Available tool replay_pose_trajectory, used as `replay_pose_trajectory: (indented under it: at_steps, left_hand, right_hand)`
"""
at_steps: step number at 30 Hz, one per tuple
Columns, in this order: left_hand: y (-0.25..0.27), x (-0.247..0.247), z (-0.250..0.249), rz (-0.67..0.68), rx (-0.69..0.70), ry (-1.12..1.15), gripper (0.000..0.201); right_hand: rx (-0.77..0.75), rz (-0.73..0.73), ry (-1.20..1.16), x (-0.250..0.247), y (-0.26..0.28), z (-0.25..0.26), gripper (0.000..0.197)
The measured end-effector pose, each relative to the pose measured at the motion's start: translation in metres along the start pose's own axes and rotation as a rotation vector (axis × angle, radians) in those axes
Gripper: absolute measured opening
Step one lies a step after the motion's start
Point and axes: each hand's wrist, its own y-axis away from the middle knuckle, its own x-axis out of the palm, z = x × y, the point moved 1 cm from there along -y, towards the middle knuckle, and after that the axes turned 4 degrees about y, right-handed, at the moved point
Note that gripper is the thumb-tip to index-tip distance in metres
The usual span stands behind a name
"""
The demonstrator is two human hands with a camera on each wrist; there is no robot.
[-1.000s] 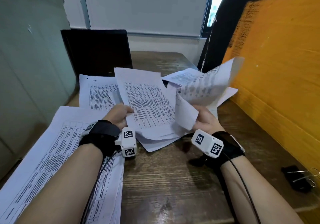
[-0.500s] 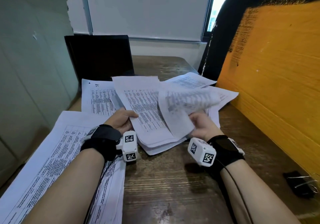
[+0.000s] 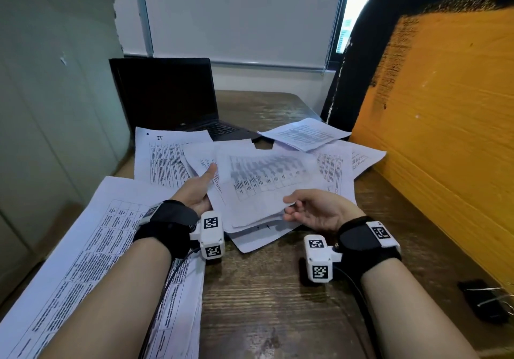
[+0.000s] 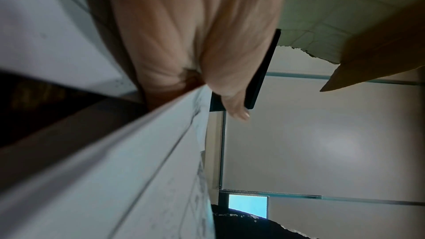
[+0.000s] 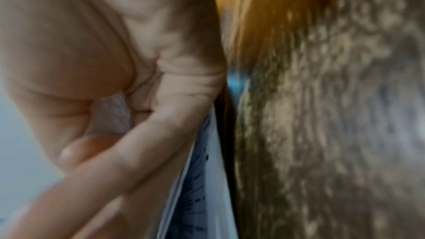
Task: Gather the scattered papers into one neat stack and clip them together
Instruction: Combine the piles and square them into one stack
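Lying flat now on the small stack (image 3: 264, 192) in the head view, the sheet that the right hand (image 3: 319, 211) was swinging over a second ago is resting face up, its printed table blurred. The right hand is pinching the stack's near corner between thumb and curled fingers, while the left hand (image 3: 194, 192) is gripping the left edge, thumb laid straight on top. More thin white printed papers (image 3: 306, 133) are lying scattered on the grained wooden table (image 3: 264, 303); a black binder clip (image 3: 484, 303) is sitting at the right edge, and a dark laptop (image 3: 167, 94) is standing behind.

The left wrist view is showing the thumb (image 4: 232, 86) above the sheets' layered edges (image 4: 138, 161).

The right wrist view, heavily blurred, is showing curled fingers (image 5: 138, 143) closing on paper (image 5: 202, 179).
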Motion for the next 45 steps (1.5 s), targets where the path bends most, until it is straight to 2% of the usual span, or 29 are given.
replay_pose_trajectory:
  at_steps: [1, 3, 4, 7, 9, 11, 12, 14, 16, 18, 19, 20, 21, 22, 24, 27, 29, 30, 32, 34, 36, 38, 39, 41, 43, 45]
  left_hand:
    - [-0.001, 0.001, 0.001, 0.008, 0.019, -0.014, 0.031]
    - [-0.002, 0.002, 0.003, -0.003, 0.062, -0.055, 0.032]
    - [-0.004, 0.002, 0.003, -0.011, 0.077, -0.066, 0.036]
    - [-0.001, 0.004, 0.000, -0.037, 0.096, -0.107, 0.034]
    - [0.003, 0.008, 0.001, 0.002, 0.050, -0.161, 0.030]
    - [0.012, 0.015, 0.001, 0.076, -0.025, -0.246, 0.029]
    - [0.015, 0.016, 0.001, 0.122, -0.042, -0.314, 0.023]
    - [0.016, 0.014, 0.001, 0.186, -0.043, -0.418, 0.014]
    - [0.010, 0.010, 0.001, 0.123, 0.020, -0.409, 0.021]
    - [0.006, 0.007, 0.000, 0.021, 0.098, -0.284, 0.027]
    - [0.002, 0.006, -0.001, -0.023, 0.141, -0.222, 0.029]
    - [0.001, 0.006, -0.002, -0.051, 0.181, -0.166, 0.029]
    - [0.001, 0.005, -0.003, -0.070, 0.215, -0.120, 0.028]
    - [0.001, 0.006, -0.004, -0.068, 0.233, -0.077, 0.023]
    - [0.002, 0.005, -0.006, -0.033, 0.193, 0.021, 0.009]
    - [0.010, 0.006, -0.005, 0.024, 0.039, 0.008, 0.008]
    - [0.011, 0.006, -0.004, 0.031, -0.008, -0.114, 0.008]
    - [0.012, 0.006, -0.004, 0.024, -0.006, -0.154, 0.008]
    - [0.011, 0.006, -0.003, 0.000, -0.002, -0.180, 0.012]
    - [0.009, 0.005, -0.003, -0.033, -0.016, -0.190, 0.013]
    - [0.008, 0.003, -0.002, -0.075, -0.027, -0.205, 0.015]
    - [0.006, 0.002, -0.002, -0.074, -0.003, -0.182, 0.030]
    - [0.002, 0.001, -0.001, -0.066, 0.025, -0.157, 0.046]
    - [-0.001, 0.001, -0.002, -0.061, 0.110, -0.139, 0.075]
    - [0.000, 0.002, -0.002, -0.041, 0.164, -0.159, 0.079]
    - [0.000, 0.002, -0.001, -0.002, 0.147, -0.199, 0.067]
  right_hand:
    - [0.007, -0.006, 0.030, 0.000, 0.000, 0.000, 0.040]
    - [-0.017, -0.019, 0.052, 0.000, 0.002, 0.002, 0.020]
    - [-0.053, -0.066, 0.021, -0.002, 0.004, 0.004, 0.017]
    - [-0.218, -0.297, -0.089, -0.023, -0.002, 0.011, 0.051]
    - [-0.255, -0.355, 0.046, -0.028, -0.001, 0.012, 0.055]
    - [-0.212, -0.277, 0.184, -0.020, -0.001, 0.006, 0.038]
    - [-0.203, -0.219, 0.232, -0.013, -0.001, 0.004, 0.028]
    - [-0.228, -0.253, 0.307, -0.005, -0.002, 0.005, 0.015]
    - [-0.318, -0.449, 0.249, -0.019, -0.004, 0.011, 0.034]
    - [-0.329, -0.800, 0.268, -0.050, -0.003, 0.013, 0.055]
    - [-0.252, -0.950, 0.355, -0.063, -0.001, 0.012, 0.063]
    - [-0.172, -1.022, 0.417, -0.073, 0.001, 0.009, 0.073]
    - [-0.117, -0.996, 0.405, -0.080, -0.002, 0.006, 0.080]
    - [-0.125, -0.935, 0.365, -0.085, -0.006, 0.004, 0.078]
    - [-0.210, -0.768, 0.272, -0.077, -0.011, 0.003, 0.045]
    - [-0.245, -0.683, 0.159, -0.060, -0.018, 0.002, 0.009]
    - [-0.283, -0.722, 0.049, -0.063, -0.019, 0.003, 0.015]
    - [-0.322, -0.787, 0.029, -0.070, -0.018, 0.005, 0.014]
    - [-0.416, -1.059, 0.146, -0.077, -0.003, 0.011, 0.021]
    - [-0.591, -1.313, 0.197, -0.075, 0.017, 0.017, 0.027]
    - [-0.827, -1.448, 0.087, -0.071, 0.030, 0.018, 0.028]
    - [-0.932, -1.503, -0.103, -0.069, 0.037, 0.018, 0.032]
    - [-0.924, -1.475, -0.226, -0.071, 0.036, 0.019, 0.035]
    - [-0.873, -1.318, -0.483, -0.076, 0.028, 0.018, 0.040]
    - [-0.862, -1.042, -0.679, -0.075, 0.019, 0.020, 0.038]
    - [-0.852, -0.788, -0.653, -0.064, 0.012, 0.021, 0.034]
